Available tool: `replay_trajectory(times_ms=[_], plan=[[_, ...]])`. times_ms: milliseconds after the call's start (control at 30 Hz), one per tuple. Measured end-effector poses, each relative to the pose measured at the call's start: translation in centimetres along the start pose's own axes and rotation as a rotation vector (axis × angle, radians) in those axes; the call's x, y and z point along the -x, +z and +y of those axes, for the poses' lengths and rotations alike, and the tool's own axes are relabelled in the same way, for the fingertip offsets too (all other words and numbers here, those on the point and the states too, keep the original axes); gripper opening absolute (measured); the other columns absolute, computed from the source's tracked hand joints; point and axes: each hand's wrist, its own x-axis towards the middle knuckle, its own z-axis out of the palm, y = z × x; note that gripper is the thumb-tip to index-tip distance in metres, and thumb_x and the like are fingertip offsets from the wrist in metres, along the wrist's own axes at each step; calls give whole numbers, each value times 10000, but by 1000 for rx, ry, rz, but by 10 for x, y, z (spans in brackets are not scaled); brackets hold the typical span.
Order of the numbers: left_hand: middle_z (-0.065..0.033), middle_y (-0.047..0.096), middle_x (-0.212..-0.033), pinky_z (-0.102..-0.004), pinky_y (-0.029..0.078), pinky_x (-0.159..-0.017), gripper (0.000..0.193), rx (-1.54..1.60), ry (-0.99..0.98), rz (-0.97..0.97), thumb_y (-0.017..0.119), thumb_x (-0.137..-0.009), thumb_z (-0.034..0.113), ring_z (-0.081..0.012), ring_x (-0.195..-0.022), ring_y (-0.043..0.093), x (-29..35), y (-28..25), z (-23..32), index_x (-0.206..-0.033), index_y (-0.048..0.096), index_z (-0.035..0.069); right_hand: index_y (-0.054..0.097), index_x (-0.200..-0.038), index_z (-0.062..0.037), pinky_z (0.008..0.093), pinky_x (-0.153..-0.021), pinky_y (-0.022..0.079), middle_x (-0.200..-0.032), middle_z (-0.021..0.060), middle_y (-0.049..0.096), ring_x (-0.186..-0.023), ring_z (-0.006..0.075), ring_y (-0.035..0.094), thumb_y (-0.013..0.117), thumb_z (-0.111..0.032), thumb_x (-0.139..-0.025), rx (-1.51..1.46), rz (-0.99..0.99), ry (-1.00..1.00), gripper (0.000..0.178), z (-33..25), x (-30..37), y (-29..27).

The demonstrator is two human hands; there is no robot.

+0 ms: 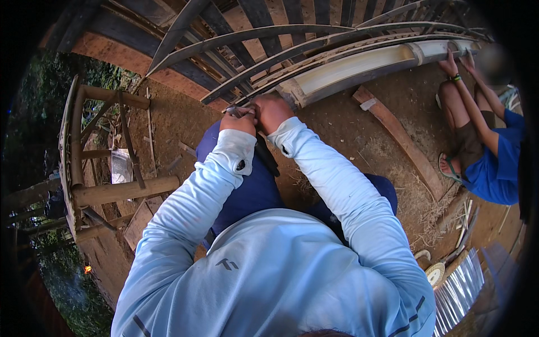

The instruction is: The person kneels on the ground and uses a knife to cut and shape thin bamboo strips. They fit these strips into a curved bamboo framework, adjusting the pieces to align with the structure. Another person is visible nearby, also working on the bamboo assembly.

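Note:
Both hands meet in front of my knees, at the near left end of a long split bamboo pole (359, 70) with a pale hollow inside. My left hand (238, 121) is closed, with a small greyish thing between its fingers that I cannot make out. My right hand (272, 112) is curled closed beside it, touching or nearly touching the left; what it grips is hidden. Below the hands a dark, narrow strip-like object (266, 157) slants down over my dark blue trousers (247, 180).
Dark slats (258, 25) and curved strips lie beyond the pole. A bamboo frame (126, 191) stands at left. A brown plank (401, 143) lies on the dirt at right. A co-worker in blue (494, 163) grips the pole's far end. Corrugated metal (460, 292) is lower right.

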Motion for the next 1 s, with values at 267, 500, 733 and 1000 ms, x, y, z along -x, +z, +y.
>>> replay_trajectory(times_ms=[267,500,733,1000], plan=[[-148,658,-802,-322,493,-683,188,-119,68,-5,643,-783,112,-246,-743,642,-2,3,-15,-895,570,-21,698,-934,-89,395,-823,501,-935,157,667,-904,330,630,595,-168,-785,-96,-31,238,198,-16,-27,-14],[-178,681,-855,-360,488,-702,235,-361,136,-23,671,-767,176,-285,-813,659,27,5,16,-888,631,-22,703,-916,-91,384,-835,496,-954,136,669,-917,319,626,615,-173,-754,26,-76,204,202,-13,-44,-10],[-137,665,-802,-341,499,-666,176,-211,69,-1,638,-786,108,-256,-723,650,-1,-5,-4,-899,599,-22,678,-959,-85,403,-821,490,-956,149,660,-908,345,615,595,-153,-781,-17,19,159,208,-10,-26,-8],[-75,617,-673,-327,434,-505,101,52,-364,-10,565,-854,78,-185,-578,561,-22,-12,42,-854,641,12,614,-860,-41,452,-728,485,-904,207,623,-842,406,598,664,-155,-733,-152,37,70,178,-10,-4,-3]])
